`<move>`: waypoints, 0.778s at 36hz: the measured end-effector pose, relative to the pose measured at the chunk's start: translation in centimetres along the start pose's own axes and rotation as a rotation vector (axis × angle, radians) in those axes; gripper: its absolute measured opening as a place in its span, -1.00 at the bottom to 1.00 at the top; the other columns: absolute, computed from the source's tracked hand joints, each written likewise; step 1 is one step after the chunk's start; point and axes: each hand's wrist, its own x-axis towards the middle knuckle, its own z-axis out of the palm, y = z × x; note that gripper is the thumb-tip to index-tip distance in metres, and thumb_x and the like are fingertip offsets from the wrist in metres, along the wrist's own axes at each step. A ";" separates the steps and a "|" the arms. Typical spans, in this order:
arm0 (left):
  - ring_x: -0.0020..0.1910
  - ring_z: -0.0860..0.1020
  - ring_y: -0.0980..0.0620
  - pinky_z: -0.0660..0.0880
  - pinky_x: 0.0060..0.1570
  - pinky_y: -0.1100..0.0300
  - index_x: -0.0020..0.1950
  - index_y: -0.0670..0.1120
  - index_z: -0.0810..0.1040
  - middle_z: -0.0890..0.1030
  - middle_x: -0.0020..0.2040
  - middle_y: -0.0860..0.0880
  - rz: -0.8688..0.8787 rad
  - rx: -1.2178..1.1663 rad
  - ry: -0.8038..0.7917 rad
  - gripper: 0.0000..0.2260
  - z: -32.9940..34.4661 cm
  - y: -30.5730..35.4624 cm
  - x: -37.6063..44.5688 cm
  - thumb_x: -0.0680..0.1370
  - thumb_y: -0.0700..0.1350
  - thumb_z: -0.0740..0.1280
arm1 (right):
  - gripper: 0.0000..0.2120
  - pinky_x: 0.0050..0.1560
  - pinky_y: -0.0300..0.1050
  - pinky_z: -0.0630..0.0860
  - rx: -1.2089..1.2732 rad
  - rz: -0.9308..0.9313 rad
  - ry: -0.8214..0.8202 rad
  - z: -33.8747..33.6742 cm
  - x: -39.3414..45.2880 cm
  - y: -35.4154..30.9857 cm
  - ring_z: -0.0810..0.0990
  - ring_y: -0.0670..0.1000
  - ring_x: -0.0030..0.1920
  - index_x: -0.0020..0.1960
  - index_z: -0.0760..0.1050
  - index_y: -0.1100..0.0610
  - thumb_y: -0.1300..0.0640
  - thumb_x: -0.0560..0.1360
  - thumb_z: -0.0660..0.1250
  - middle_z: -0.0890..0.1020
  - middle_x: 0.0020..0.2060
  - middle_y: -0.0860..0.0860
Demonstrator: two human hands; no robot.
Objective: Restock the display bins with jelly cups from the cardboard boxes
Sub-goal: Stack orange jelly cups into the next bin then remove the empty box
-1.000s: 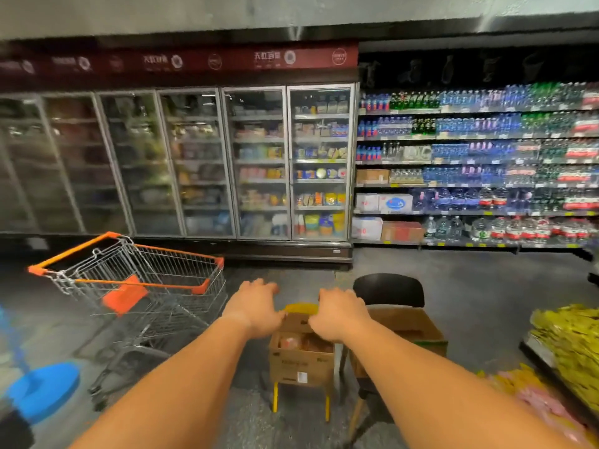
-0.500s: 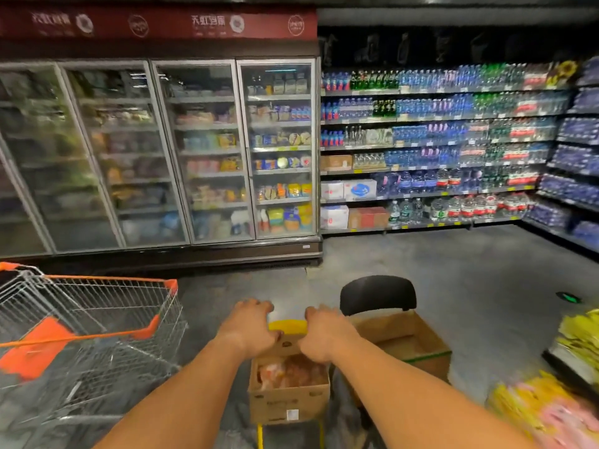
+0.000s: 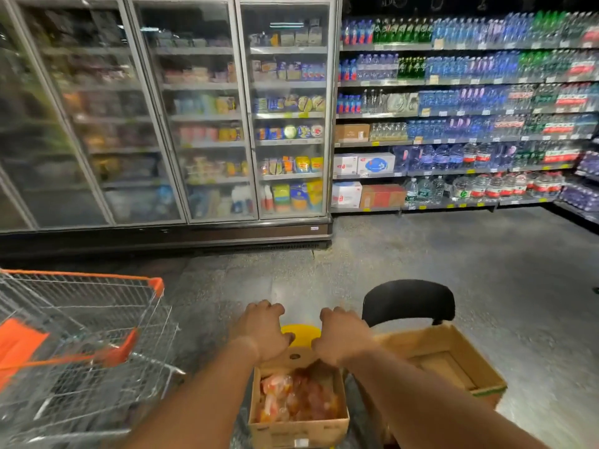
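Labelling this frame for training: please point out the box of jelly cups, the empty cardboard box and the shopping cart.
box of jelly cups [image 3: 298, 431], head view, front wall.
empty cardboard box [image 3: 445, 367], head view, inside bottom.
shopping cart [image 3: 77, 275], head view, orange top rim.

A wire shopping cart [image 3: 77, 345] with orange trim and an orange child-seat flap stands at left on a speckled grey floor [image 3: 486, 270]. Behind it runs a bank of glass-door coolers [image 3: 201, 108] stocked with packaged foods. At right, open shelves [image 3: 470, 108] hold rows of bottled water and drinks, with several cartons at their left end. A black chair back [image 3: 408, 301] and a yellow stool [image 3: 301, 332] stand nearer.
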 end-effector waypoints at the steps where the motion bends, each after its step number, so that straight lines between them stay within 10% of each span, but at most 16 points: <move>1: 0.41 0.35 -0.12 0.40 0.36 0.00 0.48 0.01 0.40 0.43 0.39 -0.08 -0.004 -0.001 -0.019 -0.41 0.8 -0.5 1.4 0.52 0.22 0.37 | -0.59 0.22 0.05 0.45 0.002 0.005 -0.019 0.7 1.4 -0.1 0.43 0.15 0.27 0.37 0.35 0.06 0.01 0.55 0.26 0.47 0.23 0.07; 25: 0.40 0.36 -0.13 0.38 0.37 -0.05 0.46 -0.02 0.33 0.37 0.40 -0.08 -0.008 0.032 -0.449 -0.43 34.7 -15.9 21.9 0.51 0.19 0.24 | -0.45 0.30 0.13 0.40 0.073 0.171 -0.373 33.0 25.2 3.6 0.34 0.18 0.37 0.47 0.20 0.01 -0.08 0.56 0.28 0.33 0.35 0.06; 28: 0.44 0.31 -0.11 0.10 0.51 -0.17 0.45 -0.01 0.34 0.40 0.39 -0.06 0.024 0.163 -0.470 -0.38 40.4 -16.8 23.1 0.43 0.20 0.14 | -0.40 0.33 0.11 0.38 0.064 0.171 -0.422 38.0 27.2 5.5 0.33 0.17 0.38 0.54 0.13 -0.02 -0.09 0.58 0.26 0.31 0.40 0.05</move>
